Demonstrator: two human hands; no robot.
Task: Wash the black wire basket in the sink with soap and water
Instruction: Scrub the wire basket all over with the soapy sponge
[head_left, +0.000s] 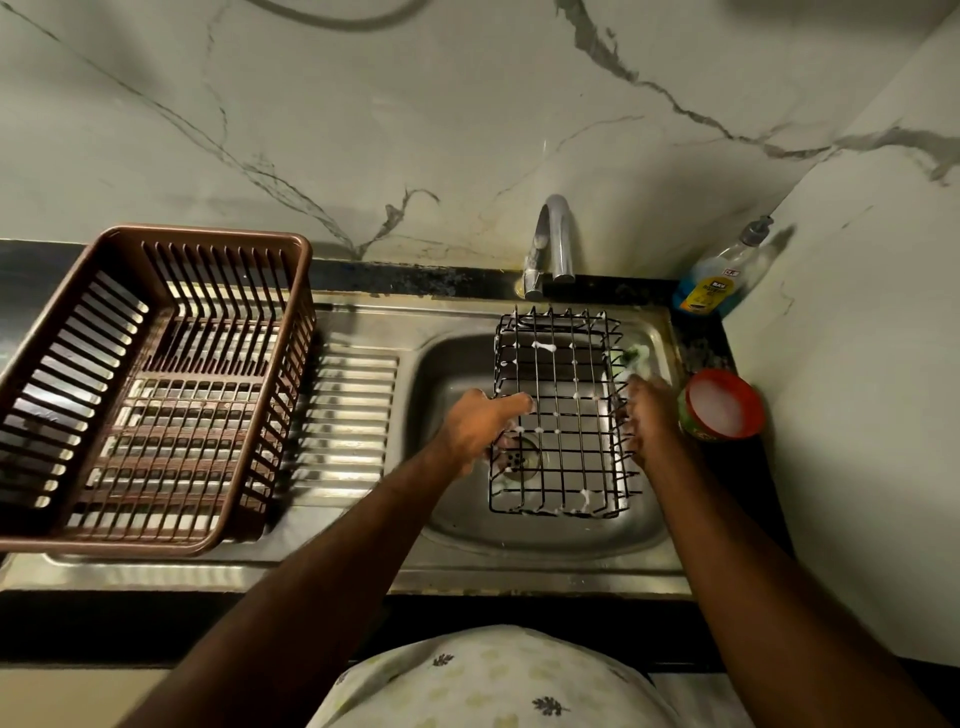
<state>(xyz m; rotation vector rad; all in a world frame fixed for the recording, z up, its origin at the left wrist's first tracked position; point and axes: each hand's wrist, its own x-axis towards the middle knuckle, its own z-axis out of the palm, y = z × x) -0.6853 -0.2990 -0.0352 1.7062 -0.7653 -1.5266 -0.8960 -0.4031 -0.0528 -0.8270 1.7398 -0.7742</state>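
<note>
The left hand (480, 431) grips the left edge of the black wire basket (563, 415), with its thumb laid over the top wire and its fingers curled under the side. The right hand (649, 418) is against the basket's right wall with its fingers bent towards the wires. It is blurred, so I cannot tell whether it truly clamps them. The two hands are apart, with the basket's width between them.

The rectangular grid basket sits in the stainless steel sink basin (452, 374), dotted with white foam. Its far edge is just below the curved chrome tap (555, 244), and its near edge is short of the basin's front wall. There is open basin to the left, where the round drain (516, 458) shows through the wires. A blurred green scrubbing pad (635, 357) lies at the basket's far right corner, just beyond the right hand.

On the rim close beside the right wrist stands a round red-rimmed tub of white soap (723, 404). Behind it, in the corner, is a clear pump bottle of blue liquid (719, 278). To the left, well apart, a brown slatted plastic dish rack (150, 384) covers most of the ridged steel drainboard (353, 410).
</note>
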